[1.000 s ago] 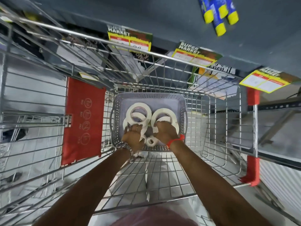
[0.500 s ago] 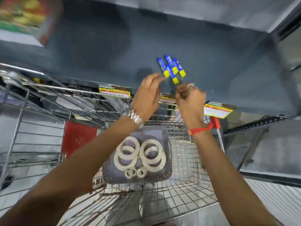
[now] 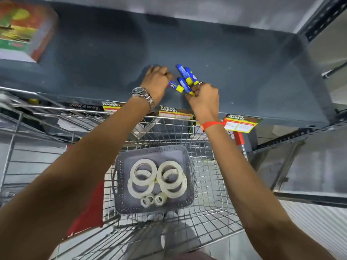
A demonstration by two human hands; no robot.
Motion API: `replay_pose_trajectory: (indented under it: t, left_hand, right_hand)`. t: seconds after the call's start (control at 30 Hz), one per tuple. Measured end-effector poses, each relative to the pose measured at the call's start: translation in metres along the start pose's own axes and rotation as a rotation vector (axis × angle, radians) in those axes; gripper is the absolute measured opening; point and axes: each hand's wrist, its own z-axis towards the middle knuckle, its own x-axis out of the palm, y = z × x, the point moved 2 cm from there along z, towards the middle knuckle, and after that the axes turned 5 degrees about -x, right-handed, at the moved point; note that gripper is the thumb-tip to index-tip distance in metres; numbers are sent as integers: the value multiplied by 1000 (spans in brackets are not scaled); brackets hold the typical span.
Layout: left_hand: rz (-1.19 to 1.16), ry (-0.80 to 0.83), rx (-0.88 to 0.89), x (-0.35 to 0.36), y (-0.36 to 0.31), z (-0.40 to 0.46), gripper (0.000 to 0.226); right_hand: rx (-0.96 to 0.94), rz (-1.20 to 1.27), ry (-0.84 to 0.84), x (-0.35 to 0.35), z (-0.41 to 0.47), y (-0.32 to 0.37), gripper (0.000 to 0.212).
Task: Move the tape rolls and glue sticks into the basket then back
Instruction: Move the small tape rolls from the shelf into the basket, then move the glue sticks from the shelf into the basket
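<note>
Your left hand pinching one glue stick, your right hand gripping another glue stick on the shelf, tape rolls in the basket

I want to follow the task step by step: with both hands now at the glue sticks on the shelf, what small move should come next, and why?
Probably lift the glue sticks off the shelf toward the basket: both hands already close on them, and only tape rolls lie there.

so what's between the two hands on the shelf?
Head view: the glue sticks, blue with yellow caps, between left hand and right hand; each hand grips one.
</note>
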Motion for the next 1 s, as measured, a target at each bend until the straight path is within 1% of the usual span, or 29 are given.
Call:
replay_pose_trajectory:
  t: [0.07, 0.1, 0.13, 0.17, 0.23, 0.27, 0.3, 0.37, 0.43, 0.47, 0.53, 0.57, 0.6, 0.63, 0.7, 0.8, 0.83, 0.93, 1.0]
  left_hand:
    - [-10, -37, -11, -4, 3, -15, 32]
    - [-25, -82, -11, -5, 6, -27, 31]
    - [-67, -168, -3, -6, 8, -43, 28]
    - [-137, -281, -6, -6, 11, -60, 26]
    - [-342, -454, -96, -1, 15, -101, 20]
    - [-459, -492, -172, 8, 16, -122, 17]
    - [-552, -490, -242, 20, 14, -139, 16]
    - [-608, -384, -359, 58, 13, -170, 17]
    - [-624, -212, -465, 103, 13, -193, 16]
    - [-656, -132, -552, 125, 16, -203, 16]
    - [-724, -50, -768, 158, 22, -215, 17]
    - [-728, -26, -852, 173, 24, -220, 17]
    - [-716, 0, -896, 184, 24, -220, 16]
    - [-685, 51, -909, 197, 24, -220, 16]
    - [-600, 157, -894, 220, 22, -218, 16]
    - [-568, 242, -872, 246, 20, -215, 17]
    - [-581, 247, -871, 252, 18, -213, 17]
    - [-649, 192, -912, 265, 14, -209, 17]
    - [-683, 203, -920, 273, 13, -210, 23]
  right_hand:
    - [-20, 10, -24, -3, -12, -4, 19]
    - [-47, 19, -51, -4, -22, -6, 18]
    - [-76, 54, -104, -4, -35, -9, 16]
    - [-106, 128, -177, -4, -50, -12, 13]
    - [-179, 291, -302, 2, -86, -21, 14]
    - [-207, 338, -315, 9, -105, -29, 16]
    - [-216, 360, -289, 18, -120, -40, 18]
    - [-164, 349, -154, 47, -142, -65, 18]
    - [-115, 240, -10, 74, -154, -91, 17]
    - [-108, 176, 85, 88, -157, -104, 17]
    - [-91, 29, 330, 111, -160, -127, 18]
    - [-73, -58, 445, 124, -164, -139, 19]
    - [-38, -136, 520, 132, -164, -148, 21]
    - [28, -184, 553, 139, -165, -155, 22]
    - [164, -195, 532, 149, -164, -161, 24]
    - [233, -225, 505, 164, -160, -161, 24]
    - [252, -232, 497, 168, -159, -162, 25]
    - [301, -227, 471, 178, -157, -163, 25]
    - [299, -232, 467, 182, -158, -163, 26]
